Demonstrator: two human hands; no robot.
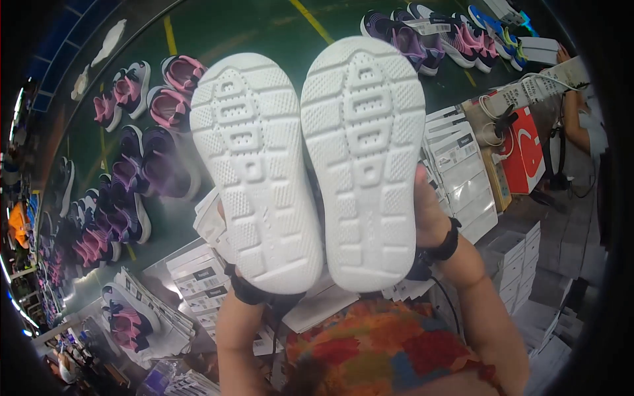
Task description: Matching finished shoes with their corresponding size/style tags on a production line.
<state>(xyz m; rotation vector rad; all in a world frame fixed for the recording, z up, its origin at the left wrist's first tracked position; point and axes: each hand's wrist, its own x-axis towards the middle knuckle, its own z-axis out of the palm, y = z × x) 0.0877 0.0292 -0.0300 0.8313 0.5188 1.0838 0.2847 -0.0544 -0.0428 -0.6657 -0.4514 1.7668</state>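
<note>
I hold up two small shoes side by side with their white ribbed soles facing the camera. The left shoe (pixel 254 171) is gripped from behind by my left hand (pixel 228 247), which is almost wholly hidden; only a bit shows by the heel, above a dark wristband. The right shoe (pixel 363 162) is held by my right hand (pixel 429 214), whose thumb edge shows along the sole's right side, above a black wristband. The two soles nearly touch along their inner edges.
A green table (pixel 218 33) carries rows of purple and pink shoes (pixel 155 165) at left and more shoes (pixel 429 36) at the top right. Stacks of flat white boxes (pixel 462 171) lie at right, a red box (pixel 528 148) beside them. Another person's arm (pixel 574 119) is at the far right.
</note>
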